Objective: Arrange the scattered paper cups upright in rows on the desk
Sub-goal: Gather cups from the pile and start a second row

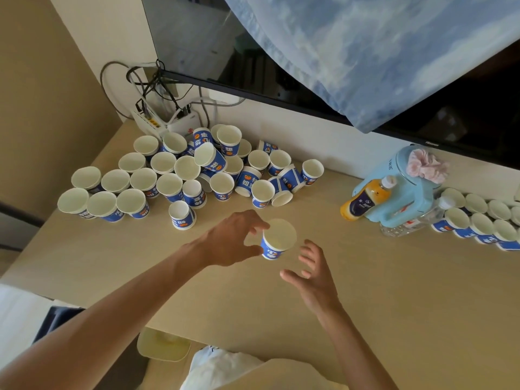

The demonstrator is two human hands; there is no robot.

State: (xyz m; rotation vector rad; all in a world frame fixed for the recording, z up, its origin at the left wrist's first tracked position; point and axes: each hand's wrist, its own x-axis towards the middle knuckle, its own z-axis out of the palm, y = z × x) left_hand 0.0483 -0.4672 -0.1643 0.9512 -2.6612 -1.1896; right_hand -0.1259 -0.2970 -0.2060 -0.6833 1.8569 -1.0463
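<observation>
Your rows of cups (478,220) run off the right edge, so their count is hidden, and a clear bottle (408,228) lies half behind the blue jug (408,192). The pile of cups (180,175) covers its rear ones. Your left hand (233,239) pinches a paper cup (277,240) between thumb and fingers at the middle of the desk (394,291); whether it touches the desk is unclear. Your right hand (313,270) hovers just beside it, fingers spread, holding nothing.
</observation>
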